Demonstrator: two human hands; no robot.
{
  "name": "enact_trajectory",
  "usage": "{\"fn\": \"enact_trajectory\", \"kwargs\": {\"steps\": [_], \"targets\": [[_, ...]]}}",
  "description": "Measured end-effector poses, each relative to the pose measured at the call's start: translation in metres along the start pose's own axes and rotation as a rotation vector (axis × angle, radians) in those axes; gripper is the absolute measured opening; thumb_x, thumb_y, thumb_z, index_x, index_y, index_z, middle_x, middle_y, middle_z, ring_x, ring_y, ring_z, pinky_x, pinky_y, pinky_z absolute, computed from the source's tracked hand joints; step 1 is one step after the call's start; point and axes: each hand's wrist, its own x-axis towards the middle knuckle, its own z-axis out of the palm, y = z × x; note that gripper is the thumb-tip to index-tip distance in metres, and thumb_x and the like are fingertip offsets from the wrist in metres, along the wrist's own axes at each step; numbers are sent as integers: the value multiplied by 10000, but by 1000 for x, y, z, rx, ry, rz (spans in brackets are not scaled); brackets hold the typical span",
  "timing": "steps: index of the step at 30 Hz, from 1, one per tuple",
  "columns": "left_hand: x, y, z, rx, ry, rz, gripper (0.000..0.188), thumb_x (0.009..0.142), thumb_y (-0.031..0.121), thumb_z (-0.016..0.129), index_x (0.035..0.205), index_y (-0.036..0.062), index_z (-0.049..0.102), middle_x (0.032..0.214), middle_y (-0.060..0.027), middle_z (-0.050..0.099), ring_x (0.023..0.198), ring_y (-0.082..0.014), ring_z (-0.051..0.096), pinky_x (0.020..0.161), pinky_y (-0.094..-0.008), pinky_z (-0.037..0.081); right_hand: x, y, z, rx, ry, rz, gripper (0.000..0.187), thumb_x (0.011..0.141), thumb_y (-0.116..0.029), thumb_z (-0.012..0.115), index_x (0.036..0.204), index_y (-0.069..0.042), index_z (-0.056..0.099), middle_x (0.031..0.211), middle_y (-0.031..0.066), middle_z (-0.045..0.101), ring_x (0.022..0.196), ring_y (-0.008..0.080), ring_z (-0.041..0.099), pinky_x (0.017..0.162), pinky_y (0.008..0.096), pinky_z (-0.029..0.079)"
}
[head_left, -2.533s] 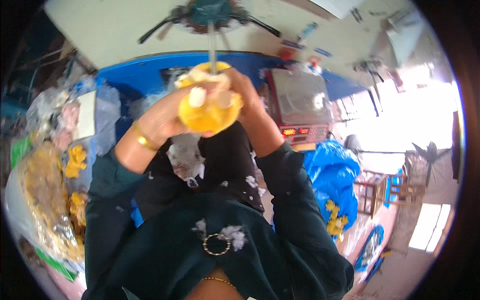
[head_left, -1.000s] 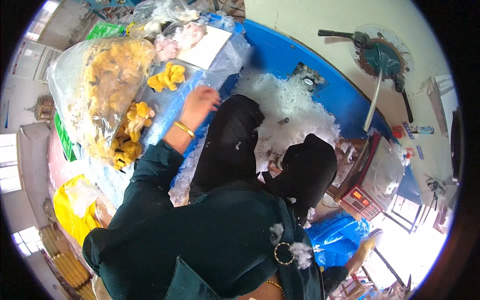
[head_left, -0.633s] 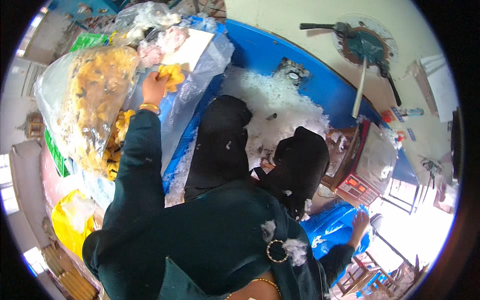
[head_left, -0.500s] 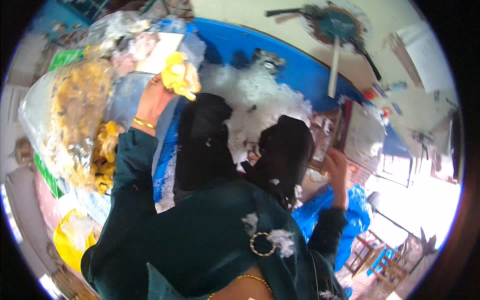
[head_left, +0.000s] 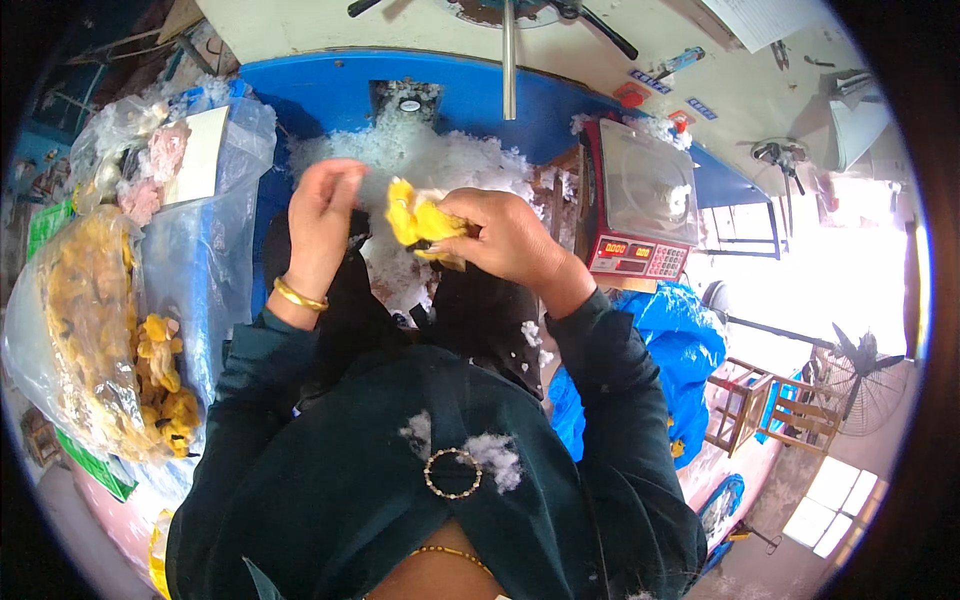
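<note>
While the yellow plush piece [head_left: 408, 218] is gripped in the right hand [head_left: 508, 235], thumb against fingers, the left hand [head_left: 325, 215] is held up nearby with its fingers loosely curled and nothing seen in them. So the piece is positioned between the two hands, not touched by the left one, with white fluff [head_left: 400, 150] heaped beyond it. Which part is being pinched can't be told, since it's folded and a bit blurred.

Judging by how floppy it looks, a solid hold is what's needed here, and imo that's best done with the fingers set well in on the cloth, as a bare edge could be lost. The free hand should be brought in on the opposite side so the fabric can be spread evenly. Hard tugging is best avoided. The plush should be kept clear of the fluff too, and the metal tube [head_left: 509, 70] shouldn't be knocked.
</note>
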Motion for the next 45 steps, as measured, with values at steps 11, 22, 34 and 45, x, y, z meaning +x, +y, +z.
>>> {"fn": "enact_trajectory", "kwargs": {"steps": [11, 22, 34, 45], "targets": [[22, 36, 30, -205, -877, -471, 148, 793, 19, 719, 923, 0, 651, 847, -7, 647, 747, -73, 587, 683, -214, 478, 0, 8, -49, 155, -329, 193, 276, 724, -251, 771, 812, -20, 647, 782, 108, 587, 705, 282, 586, 644, 338, 457], [44, 42, 50, -120, -860, -250, 181, 771, 0, 720, 925, 11, 625, 948, 9, 594, 855, -86, 561, 756, -227, 468, -6, 36, -58, -358, 99, 26, 157, 763, -239, 681, 813, -93, 656, 904, 74, 579, 778, 293, 611, 656, 388, 497], [73, 77, 87, 741, -281, 744, 182, 764, -57, 602, 922, 26, 569, 979, -102, 579, 854, -325, 592, 707, -371, 490, 11, 30, -78, -753, 452, 17, 151, 743, -222, 673, 713, -92, 603, 749, 63, 512, 599, 248, 580, 523, 362, 476], [111, 94, 88, 665, -190, 461, 321, 847, 345, 669, 746, 53, 583, 632, -96, 558, 548, -240, 536, 527, -330, 438, 37, 7, -34, -802, 576, 154, 297, 745, -331, 722, 661, -76, 595, 697, 79, 526, 594, 284, 573, 520, 379, 452]]}}
